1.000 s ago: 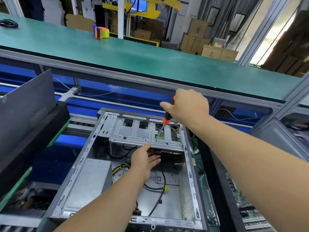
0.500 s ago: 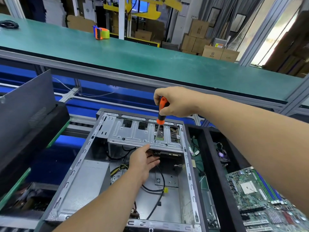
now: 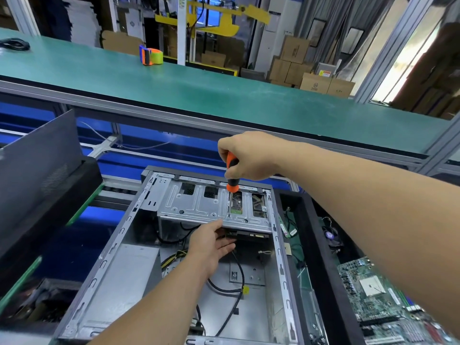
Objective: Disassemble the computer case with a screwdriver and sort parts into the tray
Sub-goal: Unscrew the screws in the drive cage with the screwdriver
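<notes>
An open grey computer case lies flat in front of me, with black cables inside. Across its far end sits a silver drive cage. My right hand grips an orange and black screwdriver held upright, its tip down on the cage's near edge. My left hand reaches under the front of the cage, fingers straight against a dark drive there. A black tray to the right holds a green motherboard and small parts.
A dark case side panel leans at the left. Behind the case runs a long green bench with a tape dispenser on it. Cardboard boxes are stacked beyond it.
My right hand has shifted left and turned the screwdriver more upright over the cage. The view has panned right, showing the tray and motherboard. My left hand stays under the cage.
</notes>
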